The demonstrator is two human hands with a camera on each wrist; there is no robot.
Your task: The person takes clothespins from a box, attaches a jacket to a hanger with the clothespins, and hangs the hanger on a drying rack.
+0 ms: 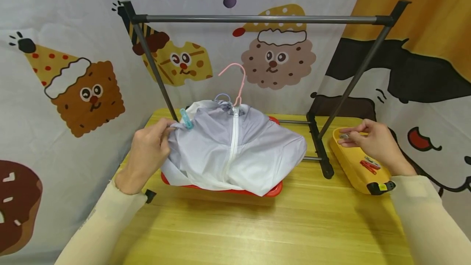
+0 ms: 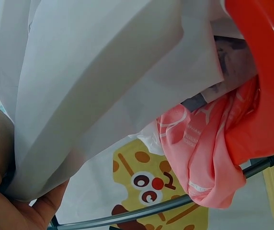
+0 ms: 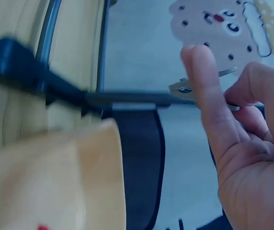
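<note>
A grey-to-white zip jacket (image 1: 206, 146) lies spread over a red basket (image 1: 274, 192), with a pink hanger (image 1: 243, 83) sticking up at its collar. My left hand (image 1: 147, 144) pinches the jacket's left edge, close to a light-blue clothespin (image 1: 186, 119) clipped on the fabric. In the left wrist view, thumb and fingers hold a fold of the jacket (image 2: 94, 76). My right hand (image 1: 377, 142) holds a small grey clothespin (image 3: 181, 87) between thumb and fingers, above a yellow container (image 1: 351, 165).
A dark metal rack with a top bar (image 1: 257, 19) stands behind and around the basket. Red and grey clothespins (image 1: 369, 165) lie in the yellow container at the right. Pink cloth (image 2: 199, 158) hangs over the basket's rim in the left wrist view. A cartoon-printed curtain hangs behind.
</note>
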